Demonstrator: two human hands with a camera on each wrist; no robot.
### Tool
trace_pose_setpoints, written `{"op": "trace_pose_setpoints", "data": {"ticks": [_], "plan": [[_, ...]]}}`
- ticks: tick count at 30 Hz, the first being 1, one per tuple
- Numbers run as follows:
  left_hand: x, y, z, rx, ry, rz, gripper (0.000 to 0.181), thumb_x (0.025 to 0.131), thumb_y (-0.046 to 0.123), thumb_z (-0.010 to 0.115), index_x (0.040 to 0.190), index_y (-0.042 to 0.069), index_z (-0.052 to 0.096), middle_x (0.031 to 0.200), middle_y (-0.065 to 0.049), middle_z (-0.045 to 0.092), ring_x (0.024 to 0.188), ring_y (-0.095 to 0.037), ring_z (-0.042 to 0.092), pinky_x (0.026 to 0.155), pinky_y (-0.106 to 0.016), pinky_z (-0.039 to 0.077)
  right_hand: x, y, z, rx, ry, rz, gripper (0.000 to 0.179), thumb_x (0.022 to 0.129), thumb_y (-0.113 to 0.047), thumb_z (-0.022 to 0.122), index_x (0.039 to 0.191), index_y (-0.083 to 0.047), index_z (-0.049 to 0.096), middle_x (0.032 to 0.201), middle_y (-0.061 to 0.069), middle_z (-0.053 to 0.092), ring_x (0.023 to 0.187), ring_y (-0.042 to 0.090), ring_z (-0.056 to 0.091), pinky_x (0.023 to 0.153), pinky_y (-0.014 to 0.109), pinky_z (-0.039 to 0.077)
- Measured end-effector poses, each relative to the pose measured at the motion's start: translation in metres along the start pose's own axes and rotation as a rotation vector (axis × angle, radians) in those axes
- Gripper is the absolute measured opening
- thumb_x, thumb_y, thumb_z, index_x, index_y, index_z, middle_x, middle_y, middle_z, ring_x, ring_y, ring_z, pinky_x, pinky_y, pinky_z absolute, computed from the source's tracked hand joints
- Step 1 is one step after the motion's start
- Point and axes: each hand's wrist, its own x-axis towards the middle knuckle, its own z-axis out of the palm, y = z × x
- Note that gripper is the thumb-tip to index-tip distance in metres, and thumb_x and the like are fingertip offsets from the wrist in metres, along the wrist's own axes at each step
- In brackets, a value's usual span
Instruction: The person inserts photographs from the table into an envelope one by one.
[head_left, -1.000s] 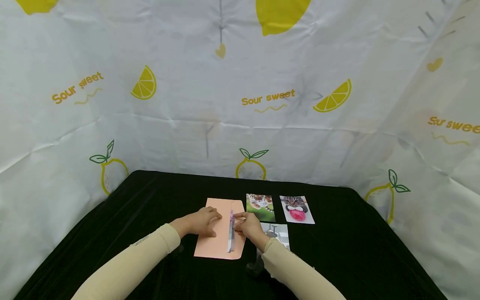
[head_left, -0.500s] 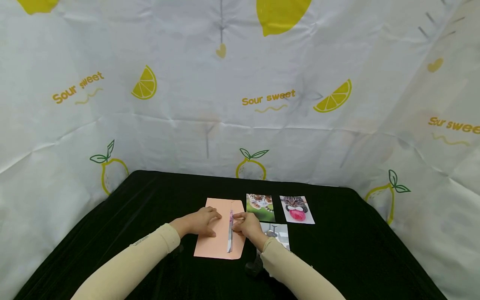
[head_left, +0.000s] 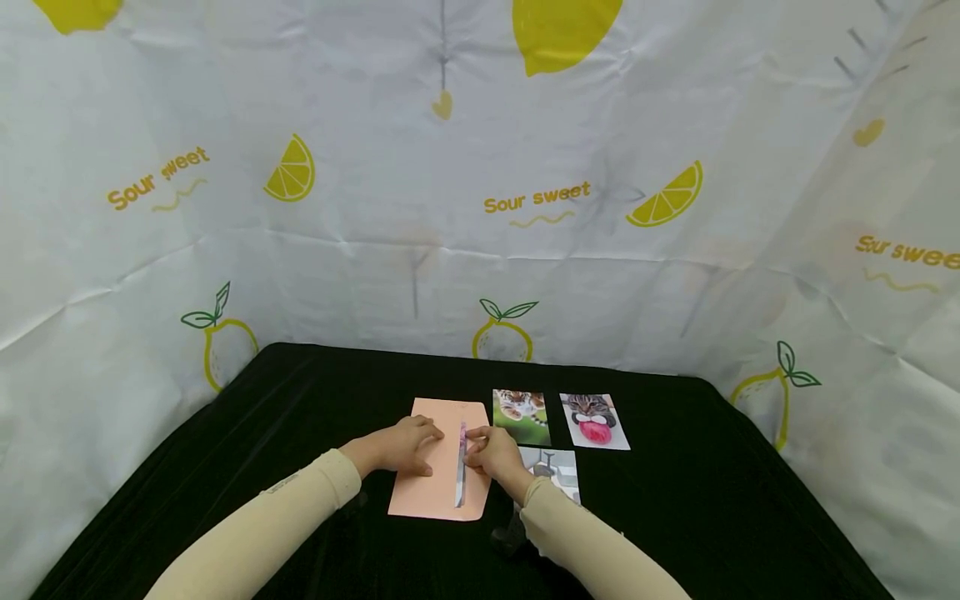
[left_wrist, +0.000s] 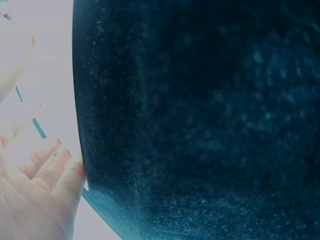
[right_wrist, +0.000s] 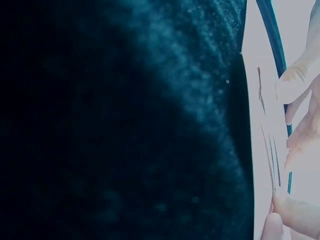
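A pink envelope (head_left: 408, 496) lies flat on the dark cloth in the head view. My left hand (head_left: 401, 446) rests on its left half with the fingers spread. Along the envelope's right side a narrow strip of a photo (head_left: 460, 487), greyish with pink toward its far end, shows at the opening; the rest of it is hidden inside. Thumb and fingers of my right hand (head_left: 497, 454) pinch at the right edge of that strip. Both wrist views show pale, washed-out paper and fingers at their outer edges, with dark cloth filling most of each picture.
Right of the envelope lie a tiger photo (head_left: 531, 429), a cat photo with a pink ball (head_left: 611, 432) and a grey-white photo (head_left: 564, 467) partly under the right arm. A dark object (head_left: 506, 542) sits beside the right forearm. A lemon-print curtain (head_left: 360, 283) stands behind the table.
The visible strip of the photo has become narrower as its right edge moved left into the envelope. My right fingertips shifted slightly left with it; the left hand stayed in place.
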Motion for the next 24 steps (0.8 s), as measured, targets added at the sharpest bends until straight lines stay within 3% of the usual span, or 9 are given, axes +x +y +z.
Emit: {"op": "trace_pose_setpoints", "data": {"ticks": [5,13,20,24], "plan": [[-0.001,0.0,0.0,0.004,0.003,0.001,0.055,0.084,0.032,0.075,0.133,0.016,0.056,0.15,-0.015,0.038,0.141,-0.036,0.031,0.111,-0.053,0.034,-0.001,0.001,-0.002,0.06,-0.012,0.004,0.041,0.078,0.01,0.072,0.118,0.002,0.065,0.073,0.007,0.066,0.056,0.008,0.056,0.05,0.02,0.048],[-0.002,0.002,-0.001,-0.005,0.004,-0.003,0.056,0.084,0.033,0.075,0.134,0.016,0.055,0.151,-0.015,0.037,0.14,-0.035,0.032,0.11,-0.052,0.035,-0.009,-0.004,-0.015,0.268,-0.051,-0.011,0.042,0.087,0.004,0.066,0.128,0.004,0.058,0.088,0.013,0.067,0.069,0.012,0.065,0.06,0.028,0.057],[-0.001,0.002,0.001,0.004,-0.002,-0.024,0.057,0.084,0.035,0.075,0.135,0.018,0.055,0.152,-0.013,0.036,0.141,-0.034,0.032,0.111,-0.052,0.035,-0.023,-0.017,-0.04,0.407,-0.047,-0.042,0.044,0.092,-0.008,0.065,0.134,0.0,0.054,0.101,0.011,0.064,0.093,0.026,0.065,0.076,0.036,0.059],[0.0,0.002,0.001,0.001,0.0,-0.03,0.056,0.084,0.034,0.075,0.134,0.018,0.055,0.152,-0.013,0.036,0.141,-0.034,0.032,0.111,-0.052,0.034,-0.028,-0.018,-0.06,0.45,-0.01,-0.086,0.042,0.092,-0.006,0.064,0.132,0.001,0.055,0.104,0.013,0.064,0.094,0.024,0.065,0.079,0.038,0.058]]}}
